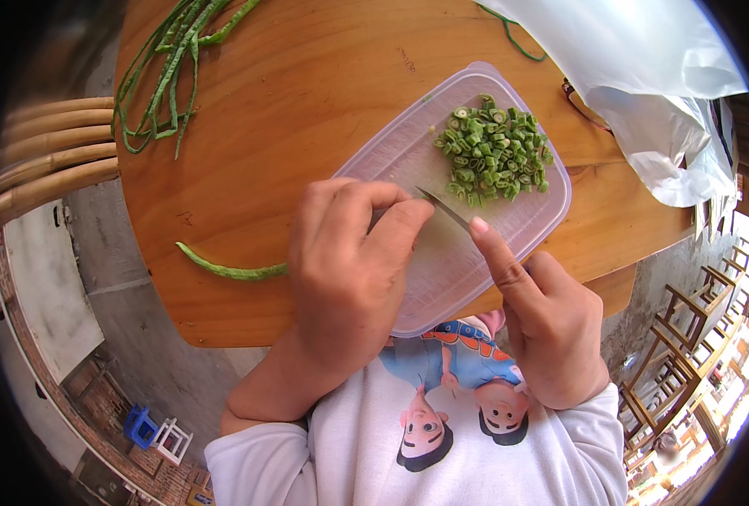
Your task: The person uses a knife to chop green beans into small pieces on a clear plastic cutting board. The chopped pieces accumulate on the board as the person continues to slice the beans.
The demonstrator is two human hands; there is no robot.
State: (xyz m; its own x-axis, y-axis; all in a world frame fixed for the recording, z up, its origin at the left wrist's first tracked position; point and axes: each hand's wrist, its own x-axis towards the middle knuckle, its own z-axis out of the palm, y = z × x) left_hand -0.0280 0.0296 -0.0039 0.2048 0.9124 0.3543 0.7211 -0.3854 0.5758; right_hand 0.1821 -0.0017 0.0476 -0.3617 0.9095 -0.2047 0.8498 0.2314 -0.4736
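Observation:
My left hand (355, 259) pinches a long green bean (241, 272), whose free end curves out to the left over the table. The bean's other end lies mostly hidden under my fingers. In my right hand (542, 303) is a small knife (447, 209), index finger stretched along the back of its blade. The blade tip is close to my left fingertips. Both hands work over a translucent plastic lid (450, 284) with a pale purple rim. Chopped green bean pieces (495, 152) are heaped on the lid's far right part.
Several uncut long beans (172, 76) lie at the wooden table's (273, 120) far left. A white plastic bag (653, 95) covers its far right, near a green string (513, 35). Bamboo slats (58, 145) adjoin the left edge. Wooden chairs (684, 329) stand off to the right.

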